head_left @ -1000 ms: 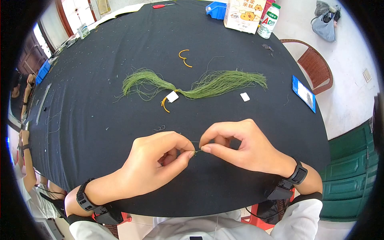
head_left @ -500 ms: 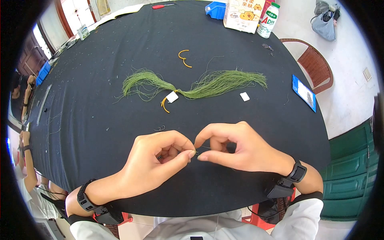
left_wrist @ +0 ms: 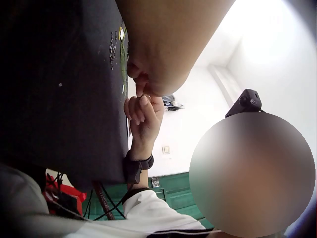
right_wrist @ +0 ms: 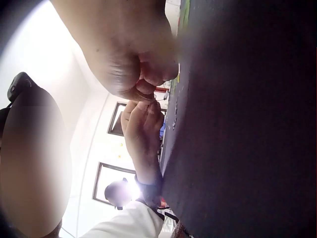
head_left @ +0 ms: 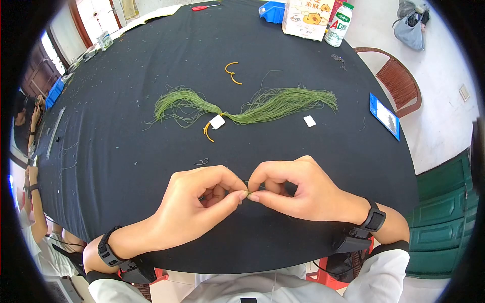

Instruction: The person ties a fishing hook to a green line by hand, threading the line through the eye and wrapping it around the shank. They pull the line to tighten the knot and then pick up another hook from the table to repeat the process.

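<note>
Thumb and index finger of the left hand (head_left: 199,204) pinch a tiny item with thin green thread, mostly hidden by the fingertips. Right beside it, the right hand (head_left: 303,189) pinches the thread, its fingertips meeting the left ones. A short loop of thread shows just above the fingertips. Beyond the hands lies a bundle of green threads (head_left: 283,105), tied in the middle, with a white tag (head_left: 217,121) at the tie. In the left wrist view the right hand (left_wrist: 144,121) faces the left fingertips; in the right wrist view the left hand (right_wrist: 143,134) does likewise.
Small metal hooks (head_left: 202,162) lie behind the left hand. Yellow curved pieces (head_left: 233,73), a second white tag (head_left: 309,121) and a blue packet (head_left: 385,117) lie on the black cloth. A bottle (head_left: 339,25), a carton (head_left: 305,19) and a blue bin (head_left: 273,12) stand at the back.
Half a second ago the right thumb and index finger were parted; now they are together against the left fingertips. The left hand has hardly moved.
</note>
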Tool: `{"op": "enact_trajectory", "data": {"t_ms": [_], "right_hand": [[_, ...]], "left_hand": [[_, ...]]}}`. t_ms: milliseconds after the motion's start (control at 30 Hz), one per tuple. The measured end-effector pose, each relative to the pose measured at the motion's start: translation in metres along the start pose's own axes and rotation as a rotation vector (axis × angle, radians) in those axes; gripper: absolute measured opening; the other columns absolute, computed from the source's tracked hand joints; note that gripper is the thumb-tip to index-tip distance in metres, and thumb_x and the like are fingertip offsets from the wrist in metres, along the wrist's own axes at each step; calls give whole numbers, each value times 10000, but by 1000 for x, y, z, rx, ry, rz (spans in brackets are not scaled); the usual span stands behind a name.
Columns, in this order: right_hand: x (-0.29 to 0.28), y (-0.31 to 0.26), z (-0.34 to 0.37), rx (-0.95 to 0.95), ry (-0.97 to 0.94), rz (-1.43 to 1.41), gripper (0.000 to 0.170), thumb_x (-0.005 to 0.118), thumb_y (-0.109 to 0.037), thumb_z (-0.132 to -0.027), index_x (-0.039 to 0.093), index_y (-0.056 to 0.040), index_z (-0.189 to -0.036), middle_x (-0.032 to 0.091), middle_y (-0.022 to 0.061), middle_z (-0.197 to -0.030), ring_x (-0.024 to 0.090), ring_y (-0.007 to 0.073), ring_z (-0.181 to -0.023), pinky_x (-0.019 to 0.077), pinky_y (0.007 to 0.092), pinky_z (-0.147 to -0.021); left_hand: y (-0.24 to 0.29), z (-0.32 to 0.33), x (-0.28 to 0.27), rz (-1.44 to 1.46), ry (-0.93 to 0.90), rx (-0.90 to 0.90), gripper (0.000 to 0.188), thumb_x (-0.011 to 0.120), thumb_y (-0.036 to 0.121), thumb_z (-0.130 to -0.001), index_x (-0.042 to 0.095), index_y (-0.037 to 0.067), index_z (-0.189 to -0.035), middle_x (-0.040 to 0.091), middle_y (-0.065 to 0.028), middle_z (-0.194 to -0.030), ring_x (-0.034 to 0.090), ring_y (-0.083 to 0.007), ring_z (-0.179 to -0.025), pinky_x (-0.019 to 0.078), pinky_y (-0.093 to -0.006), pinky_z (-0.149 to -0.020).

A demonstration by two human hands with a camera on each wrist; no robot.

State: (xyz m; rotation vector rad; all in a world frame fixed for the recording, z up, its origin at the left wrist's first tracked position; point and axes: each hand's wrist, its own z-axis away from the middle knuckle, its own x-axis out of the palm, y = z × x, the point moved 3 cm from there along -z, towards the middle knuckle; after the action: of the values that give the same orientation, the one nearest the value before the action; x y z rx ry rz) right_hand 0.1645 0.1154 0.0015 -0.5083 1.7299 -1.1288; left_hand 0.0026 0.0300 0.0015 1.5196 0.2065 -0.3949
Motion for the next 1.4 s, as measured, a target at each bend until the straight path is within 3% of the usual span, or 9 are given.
{"op": "enact_trajectory", "data": {"t_ms": [333, 433, 533, 633, 833, 1233, 1400], "right_hand": [[0, -1, 1, -106, 59, 73, 105, 669, -31, -759, 651, -75, -853, 421, 10, -497, 388, 109, -430, 324, 259, -441], [0, -3, 0, -139, 48, 80, 73, 629, -47, -779, 613, -38, -849, 447, 79, -482, 442, 182, -403, 351, 301, -438], [0, -3, 0, -131, 55, 67, 74, 634, -48, -778, 614, -38, -850, 453, 79, -491, 450, 182, -410, 354, 302, -440], [0, 0, 1, -128, 55, 83, 142, 675, -40, -759, 654, -80, -894, 420, 9, -493, 388, 114, -426, 320, 260, -438], [-1, -3, 0, -83, 58, 47, 140, 667, -42, -771, 641, -72, -905, 410, 6, -490, 374, 104, -421, 301, 259, -433], [-4, 2, -1, -84, 50, 122, 70, 662, -55, -796, 631, -74, -856, 406, 20, -492, 395, 117, -420, 302, 265, -436], [-5, 6, -2, -110, 4, 145, 79, 654, -51, -802, 645, -58, -880, 572, 48, -609, 502, 126, -471, 374, 250, -459]], "left_hand": [[0, -1, 0, -62, -16, 26, 65, 612, 17, -863, 622, -33, -905, 644, -70, -843, 602, -60, -726, 487, -191, -613], [2, -1, -1, -64, -34, 6, 70, 613, 31, -866, 625, -31, -896, 643, -58, -822, 586, -50, -700, 474, -186, -593], [2, -1, 0, -62, -30, 9, 80, 608, 43, -872, 624, -29, -902, 641, -52, -810, 574, -44, -690, 465, -185, -585], [0, -1, 0, -20, -31, -25, 79, 604, 40, -874, 620, -30, -908, 641, -51, -817, 580, -47, -706, 470, -185, -601], [-5, -1, 1, 161, -28, -97, 85, 601, 35, -877, 610, -30, -931, 635, -47, -835, 587, -50, -743, 473, -178, -627], [-4, -1, 2, 224, 10, -113, 110, 609, 72, -879, 623, -29, -920, 633, -22, -755, 574, -27, -680, 460, -169, -599], [-4, -1, 2, 263, 4, -116, 108, 610, 69, -877, 623, -30, -921, 635, -24, -767, 584, -32, -692, 469, -169, -611]]}}
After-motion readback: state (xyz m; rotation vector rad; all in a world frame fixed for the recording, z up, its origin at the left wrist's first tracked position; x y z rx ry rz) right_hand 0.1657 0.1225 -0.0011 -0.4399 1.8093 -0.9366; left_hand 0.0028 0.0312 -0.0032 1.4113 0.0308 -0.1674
